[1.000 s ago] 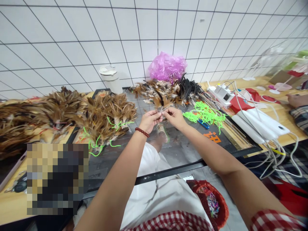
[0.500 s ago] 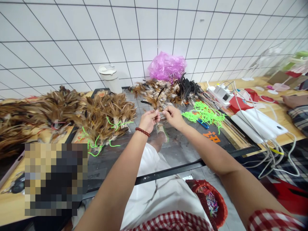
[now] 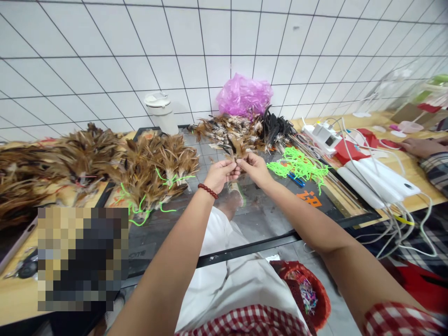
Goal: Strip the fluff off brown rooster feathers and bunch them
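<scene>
My left hand (image 3: 221, 173) and my right hand (image 3: 255, 169) meet over the glass tabletop (image 3: 266, 219), fingertips pinched together on a small bunch of brown feathers (image 3: 236, 154). A red bead bracelet (image 3: 207, 190) sits on my left wrist. Just beyond my hands lies a loose heap of brown, white and black feathers (image 3: 241, 130). To the left lie tied brown feather bundles (image 3: 154, 170) with neon green cord round them. A tangle of neon green cord (image 3: 297, 167) lies to the right of my right hand.
A pink plastic bag (image 3: 244, 95) and a white lidded cup (image 3: 161, 112) stand by the tiled wall. White power strips and cables (image 3: 378, 182) lie on the right, where another person's hand (image 3: 418, 147) rests. A red basket (image 3: 304, 294) sits below the table edge.
My hands have drawn closer together and risen slightly toward the feather heap. The dark feather that stuck up from my fingers half a second ago has been pulled down into the bunch.
</scene>
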A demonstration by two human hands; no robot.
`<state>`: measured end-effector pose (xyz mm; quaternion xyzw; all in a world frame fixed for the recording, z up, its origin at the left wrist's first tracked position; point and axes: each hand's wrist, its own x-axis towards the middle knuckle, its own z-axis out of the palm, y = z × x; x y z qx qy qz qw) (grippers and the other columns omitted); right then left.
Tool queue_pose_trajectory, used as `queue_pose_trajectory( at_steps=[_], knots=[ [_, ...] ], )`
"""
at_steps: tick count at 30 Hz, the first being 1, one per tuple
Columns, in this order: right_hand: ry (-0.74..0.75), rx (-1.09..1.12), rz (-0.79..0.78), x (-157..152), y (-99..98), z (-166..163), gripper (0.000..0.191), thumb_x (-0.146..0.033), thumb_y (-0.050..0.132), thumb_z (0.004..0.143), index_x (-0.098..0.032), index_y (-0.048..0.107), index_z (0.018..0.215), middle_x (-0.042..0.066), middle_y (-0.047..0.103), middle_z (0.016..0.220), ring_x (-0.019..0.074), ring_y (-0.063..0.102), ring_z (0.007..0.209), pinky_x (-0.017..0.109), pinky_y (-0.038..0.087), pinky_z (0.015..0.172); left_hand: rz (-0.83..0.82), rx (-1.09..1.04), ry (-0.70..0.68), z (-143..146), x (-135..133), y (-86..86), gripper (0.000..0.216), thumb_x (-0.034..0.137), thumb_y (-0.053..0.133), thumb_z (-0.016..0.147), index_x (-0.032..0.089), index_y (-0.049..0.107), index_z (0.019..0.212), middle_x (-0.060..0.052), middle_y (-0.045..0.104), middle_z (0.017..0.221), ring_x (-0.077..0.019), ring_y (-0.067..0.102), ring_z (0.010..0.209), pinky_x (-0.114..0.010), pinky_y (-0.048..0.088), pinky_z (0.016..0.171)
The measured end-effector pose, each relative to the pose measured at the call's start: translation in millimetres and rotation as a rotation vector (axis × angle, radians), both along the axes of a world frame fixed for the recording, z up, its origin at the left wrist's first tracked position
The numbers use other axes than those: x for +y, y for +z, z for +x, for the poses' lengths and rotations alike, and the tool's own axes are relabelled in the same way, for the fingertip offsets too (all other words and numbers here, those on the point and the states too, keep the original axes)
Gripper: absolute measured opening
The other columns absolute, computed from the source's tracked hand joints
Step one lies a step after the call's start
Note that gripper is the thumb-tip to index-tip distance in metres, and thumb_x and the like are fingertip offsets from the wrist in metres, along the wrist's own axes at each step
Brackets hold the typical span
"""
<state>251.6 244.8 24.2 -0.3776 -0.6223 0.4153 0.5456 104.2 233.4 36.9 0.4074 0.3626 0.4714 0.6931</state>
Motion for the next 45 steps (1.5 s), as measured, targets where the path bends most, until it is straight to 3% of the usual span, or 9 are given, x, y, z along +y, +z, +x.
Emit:
queue_pose_trajectory(
  at_steps=[4,8,13,20,26,33,39,45],
  knots=[
    [-0.048,-0.04,0.031,4,-1.8,2,0.026,-0.042,0.067,0.072,-0.017,0.062,0.07,-0.002,0.059,0.063,0.0111,0.052,0.06,0.025,0.043,0.06,0.016,0.036,0.052,5,-3,1.4,0.03,0.023,0.081,0.059,0.012,0.055,0.07,-0.001,0.062,0.066,-0.0105,0.061,0.059,-0.022,0.05,0.054],
    [-0.036,-0.012,0.024,3,0.6,3,0.026,-0.043,0.066,0.073,-0.017,0.067,0.074,-0.001,0.061,0.068,0.012,0.053,0.064,0.025,0.042,0.063,-0.003,-0.015,0.148,6,-1,0.2,0.026,0.029,0.076,0.067,0.011,0.058,0.073,0.0,0.058,0.062,-0.0081,0.056,0.054,-0.021,0.048,0.051],
    [-0.096,-0.03,0.031,3,0.2,4,0.027,-0.044,0.066,0.074,-0.017,0.067,0.073,-0.002,0.059,0.064,0.0111,0.05,0.061,0.025,0.041,0.063,-0.031,-0.062,0.104,2,2,-1.0,0.023,0.031,0.071,0.073,0.011,0.06,0.076,-0.002,0.059,0.063,-0.0082,0.057,0.054,-0.021,0.049,0.053],
    [-0.144,-0.084,0.049,2,3.1,4,0.035,-0.051,0.061,0.076,-0.017,0.062,0.071,-0.002,0.056,0.064,0.0102,0.048,0.061,0.024,0.041,0.061,-0.02,0.043,0.008,4,-2,0.7,0.024,0.028,0.074,0.07,0.009,0.06,0.072,-0.002,0.057,0.062,-0.0075,0.055,0.051,-0.021,0.048,0.049],
    [0.033,-0.013,-0.069,-1,5.3,0,0.036,-0.05,0.073,0.065,-0.018,0.063,0.079,0.0,0.063,0.072,0.0108,0.056,0.062,0.024,0.047,0.059,-0.024,0.012,0.086,5,0,0.8,0.024,0.027,0.074,0.07,0.01,0.057,0.068,0.0,0.055,0.057,-0.006,0.053,0.048,-0.018,0.045,0.046],
    [-0.03,-0.029,-0.076,1,2.0,0,0.03,-0.045,0.071,0.068,-0.016,0.066,0.071,-0.001,0.062,0.063,0.0086,0.049,0.052,0.023,0.042,0.051,-0.041,0.026,0.219,6,1,0.7,0.034,0.024,0.075,0.067,0.018,0.044,0.08,0.002,0.06,0.057,-0.0087,0.055,0.047,-0.018,0.043,0.044],
    [-0.093,0.042,-0.115,2,4.2,1,0.033,-0.048,0.072,0.066,-0.016,0.065,0.069,-0.002,0.059,0.056,0.0078,0.047,0.047,0.022,0.038,0.047,0.086,0.025,0.084,3,-1,0.1,0.034,0.025,0.077,0.062,0.016,0.05,0.082,0.001,0.063,0.061,-0.0069,0.054,0.047,-0.016,0.04,0.043],
    [-0.157,0.031,-0.08,-2,8.5,0,0.031,-0.045,0.072,0.066,-0.016,0.066,0.07,-0.002,0.057,0.055,0.0076,0.046,0.047,0.021,0.038,0.046,0.109,0.042,0.072,3,-2,-0.7,0.028,0.023,0.075,0.063,0.012,0.06,0.085,0.0,0.062,0.063,-0.0066,0.053,0.046,-0.017,0.04,0.042]
  ],
)
